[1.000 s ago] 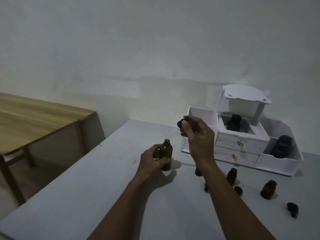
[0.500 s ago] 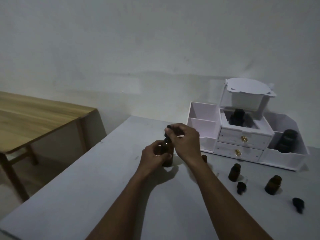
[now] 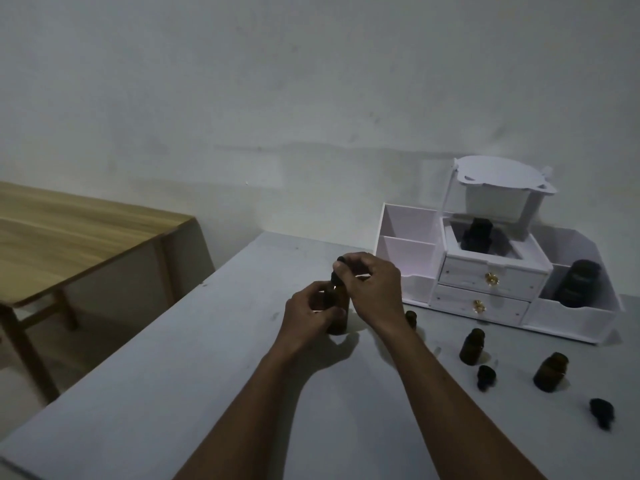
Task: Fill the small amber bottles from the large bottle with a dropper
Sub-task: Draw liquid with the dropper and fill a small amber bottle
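centrally on the grey tabletop (image 3: 173, 393), a person's left hand (image 3: 308, 317) wraps fingers and thumb around the body of the large amber bottle (image 3: 337, 320), which stands upright on the surface. the hold likely steadies it against tipping. directly over the bottle's mouth, the right hand (image 3: 375, 289) pinches the black rubber top of the dropper (image 3: 337, 271) between thumb and fingertips, the remaining fingers curled in. the hands hide the dropper's stem, so whether it reaches the liquid cannot be told; the position suggests drawing liquid up.

toward the right edge stand three small amber bottles, seemingly uncapped and waiting to be filled: the first small bottle (image 3: 411, 318) just beside the right wrist, the second small bottle (image 3: 471, 346) further right, the third small bottle (image 3: 550, 371) nearest the edge. two black caps (image 3: 486, 376) lie among them, probably set aside to keep the mouths open. a white drawer organiser (image 3: 485, 299) sits at the far right corner.
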Available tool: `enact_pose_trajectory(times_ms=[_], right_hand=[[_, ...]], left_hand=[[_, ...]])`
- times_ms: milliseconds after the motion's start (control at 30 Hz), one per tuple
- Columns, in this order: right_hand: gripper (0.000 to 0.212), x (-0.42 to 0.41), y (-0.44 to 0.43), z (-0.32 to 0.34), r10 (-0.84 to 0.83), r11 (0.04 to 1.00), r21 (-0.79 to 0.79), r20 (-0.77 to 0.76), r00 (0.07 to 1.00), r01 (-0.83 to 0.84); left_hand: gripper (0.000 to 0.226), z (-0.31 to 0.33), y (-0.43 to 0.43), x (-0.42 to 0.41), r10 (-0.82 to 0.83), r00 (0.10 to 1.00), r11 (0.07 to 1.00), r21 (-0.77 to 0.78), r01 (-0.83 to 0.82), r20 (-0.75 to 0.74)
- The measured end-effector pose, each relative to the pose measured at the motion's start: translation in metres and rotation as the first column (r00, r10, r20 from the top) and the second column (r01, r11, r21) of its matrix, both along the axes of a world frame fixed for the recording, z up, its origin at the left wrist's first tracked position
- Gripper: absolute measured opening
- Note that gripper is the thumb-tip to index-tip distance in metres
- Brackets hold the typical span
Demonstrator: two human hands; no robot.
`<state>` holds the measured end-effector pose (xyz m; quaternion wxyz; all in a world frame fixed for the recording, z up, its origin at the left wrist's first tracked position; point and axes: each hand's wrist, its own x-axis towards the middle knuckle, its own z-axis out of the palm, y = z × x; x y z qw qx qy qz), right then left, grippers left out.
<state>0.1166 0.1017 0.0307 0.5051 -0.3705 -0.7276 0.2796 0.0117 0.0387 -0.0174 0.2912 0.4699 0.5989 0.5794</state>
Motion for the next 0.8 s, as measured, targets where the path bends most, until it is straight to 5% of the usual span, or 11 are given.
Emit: enact_pose_trajectory(times_ms=[333,567,800], right_hand=[[0.011,-0.001,-0.001,0.001,-0.042,0.998,0.036,-0.064,0.997,0.044],[0.011,-0.002,-0.003,0.002,-0.045,0.998,0.044,-0.059,0.997,0.048],[0.014,0.003,-0.006,0.011,-0.017,0.999,0.048,-0.117,0.993,0.023]], left_hand=[[0.047,-0.004,0.001,0.003,-0.012,0.999,0.999,-0.042,0.014,0.039],[0.031,-0.003,0.004,-0.010,0.007,0.999,1.000,0.019,-0.006,-0.053],[0.036,-0.001,-0.002,-0.002,-0.004,1.000,0.999,-0.036,0.005,0.028]])
